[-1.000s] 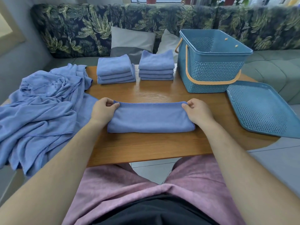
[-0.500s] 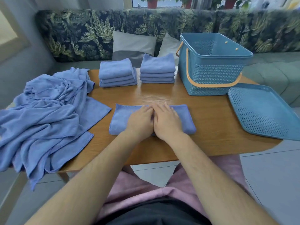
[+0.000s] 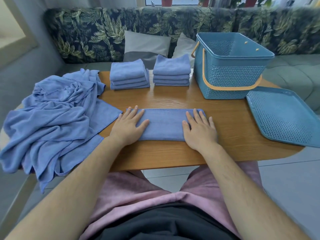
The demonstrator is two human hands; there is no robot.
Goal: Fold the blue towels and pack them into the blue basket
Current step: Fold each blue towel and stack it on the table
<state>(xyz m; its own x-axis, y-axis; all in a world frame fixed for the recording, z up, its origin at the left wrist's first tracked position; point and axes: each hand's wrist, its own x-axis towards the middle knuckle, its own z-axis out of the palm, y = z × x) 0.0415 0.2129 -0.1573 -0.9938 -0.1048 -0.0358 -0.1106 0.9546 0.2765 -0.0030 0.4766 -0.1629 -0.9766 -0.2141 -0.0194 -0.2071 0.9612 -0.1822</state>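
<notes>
So the person at the wooden oval table point(image 3: 225, 118) has a blue microfibre towel folded into a long strip point(image 3: 164, 124) lying flat right in front of them, and both hands are resting on it, palms down, fingers spread, not gripping anything. The left hand point(image 3: 129, 126) covers the left end of the strip and the right hand point(image 3: 199, 129) covers the right end, with a bare stretch of cloth between them. Looks to me like a smoothing pass before the next fold. If you want it to come out as tidy as the rest, I'd say press the air out toward the ends, keep the long edges lined up, then bring one end over the other so the corners meet before creasing. Behind it, near the far edge of the table, sit two neat stacks of folded blue towels, the left stack point(image 3: 129, 75) and the right stack point(image 3: 171, 71), side by side but apart. The blue perforated plastic basket with the orange handle point(image 3: 230, 77) stands to the right of them, open, and I can't see any towels in it from here. Its flat blue perforated lid point(image 3: 284, 116) lies beside it. A big rumpled heap of unfolded blue towels point(image 3: 52, 118) hangs over the table's left end, so plenty left to do.
</notes>
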